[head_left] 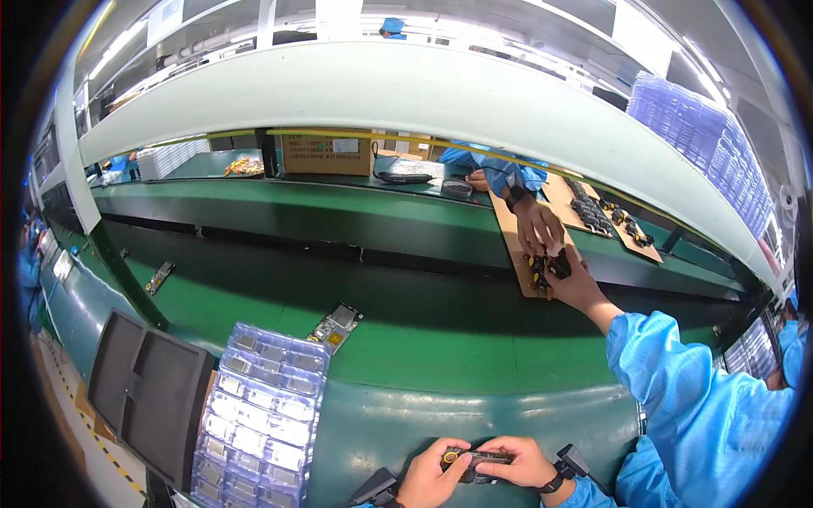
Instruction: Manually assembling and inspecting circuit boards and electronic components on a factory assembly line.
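At the bottom middle, my left hand [430, 474] and my right hand [520, 463] hold a small black electronic part [483, 466] between them. A yellow ring shows at its left end, beside my left thumb. Fingers of both hands are closed round its ends, and they cover much of it. The green work surface [373, 415] lies beneath. To the left of my hands stands a stack of clear plastic trays [262, 406] with small flat metallic parts in their pockets. Just beyond the trays, a circuit board [337, 326] rests on the green belt [440, 339].
A co-worker's blue sleeve [669, 364] reaches in from the right. That hand meets another person's hand [538, 224] over black and yellow parts on a brown board [511, 233]. A black tray [148, 394] stands at left. Another circuit board [159, 277] lies farther left. A white shelf [381, 85] spans above.
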The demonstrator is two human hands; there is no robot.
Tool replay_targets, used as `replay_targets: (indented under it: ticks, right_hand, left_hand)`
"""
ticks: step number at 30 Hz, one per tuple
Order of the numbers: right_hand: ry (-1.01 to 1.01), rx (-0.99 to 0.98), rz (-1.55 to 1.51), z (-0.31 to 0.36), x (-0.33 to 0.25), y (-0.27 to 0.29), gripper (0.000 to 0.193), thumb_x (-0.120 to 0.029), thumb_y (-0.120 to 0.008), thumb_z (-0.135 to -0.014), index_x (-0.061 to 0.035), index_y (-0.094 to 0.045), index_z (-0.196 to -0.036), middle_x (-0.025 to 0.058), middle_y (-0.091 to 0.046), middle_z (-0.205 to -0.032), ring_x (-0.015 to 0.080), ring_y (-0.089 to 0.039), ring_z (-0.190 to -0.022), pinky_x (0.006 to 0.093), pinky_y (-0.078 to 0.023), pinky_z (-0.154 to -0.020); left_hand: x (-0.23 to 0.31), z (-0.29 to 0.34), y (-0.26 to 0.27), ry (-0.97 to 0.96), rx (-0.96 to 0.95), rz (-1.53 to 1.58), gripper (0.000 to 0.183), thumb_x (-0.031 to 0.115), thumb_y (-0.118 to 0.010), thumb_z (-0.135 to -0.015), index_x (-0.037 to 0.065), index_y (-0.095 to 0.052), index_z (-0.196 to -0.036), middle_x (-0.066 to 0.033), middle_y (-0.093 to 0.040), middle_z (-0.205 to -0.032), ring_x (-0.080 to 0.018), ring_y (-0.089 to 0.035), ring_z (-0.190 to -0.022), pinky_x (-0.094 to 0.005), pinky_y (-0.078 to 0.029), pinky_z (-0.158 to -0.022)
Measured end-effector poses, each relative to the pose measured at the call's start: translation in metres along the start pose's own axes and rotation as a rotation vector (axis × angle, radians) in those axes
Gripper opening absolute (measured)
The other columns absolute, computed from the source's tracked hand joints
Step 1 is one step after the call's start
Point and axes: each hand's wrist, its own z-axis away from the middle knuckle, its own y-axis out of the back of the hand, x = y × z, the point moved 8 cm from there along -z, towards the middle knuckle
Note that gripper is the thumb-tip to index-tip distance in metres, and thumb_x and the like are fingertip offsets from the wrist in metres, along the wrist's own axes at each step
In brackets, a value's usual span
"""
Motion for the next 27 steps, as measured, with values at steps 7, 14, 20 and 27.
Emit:
replay_targets:
  ticks: [7, 14, 20, 27]
  right_hand:
    - [0.016, 0.01, -0.016, 0.0, -0.004, -0.002, 0.032, -0.003, -0.078, -0.084, 0.0023, -0.066, -0.113, 0.0087, -0.072, -0.102, 0.0114, -0.067, -0.091, 0.0261, -0.056, -0.079]
    - [0.006, 0.042, 0.057, 0.001, -0.013, -0.003, 0.024, -0.005, -0.077, -0.086, 0.0014, -0.068, -0.108, 0.0066, -0.073, -0.097, 0.0094, -0.066, -0.086, 0.0245, -0.055, -0.075]
    - [0.009, 0.008, 0.069, 0.0, -0.008, -0.003, 0.023, -0.007, -0.076, -0.087, 0.0007, -0.069, -0.108, 0.0053, -0.072, -0.094, 0.0087, -0.065, -0.083, 0.0238, -0.054, -0.071]
    - [0.062, -0.008, 0.121, -0.001, -0.014, -0.005, 0.02, -0.01, -0.071, -0.091, 0.0011, -0.068, -0.108, 0.0051, -0.071, -0.094, 0.0079, -0.063, -0.082, 0.0234, -0.052, -0.07]
  left_hand:
    - [0.001, -0.002, 0.003, -0.042, 0.016, -0.087, 0.019, 0.012, -0.064, -0.093, 0.002, -0.061, -0.109, -0.0074, -0.065, -0.088, -0.0136, -0.061, -0.079, -0.0274, -0.05, -0.071]
    - [-0.002, -0.001, 0.0, 0.006, 0.007, -0.026, 0.018, 0.012, -0.064, -0.092, 0.002, -0.061, -0.106, -0.0075, -0.065, -0.083, -0.0142, -0.061, -0.075, -0.0287, -0.051, -0.068]
    - [-0.003, -0.001, 0.002, -0.028, 0.004, -0.055, 0.014, 0.012, -0.064, -0.093, 0.002, -0.062, -0.102, -0.0069, -0.064, -0.08, -0.0126, -0.06, -0.071, -0.0278, -0.05, -0.065]
    - [-0.001, -0.003, 0.003, -0.034, -0.018, -0.102, 0.014, 0.013, -0.064, -0.093, 0.001, -0.062, -0.102, -0.0068, -0.064, -0.08, -0.012, -0.059, -0.073, -0.0279, -0.05, -0.067]
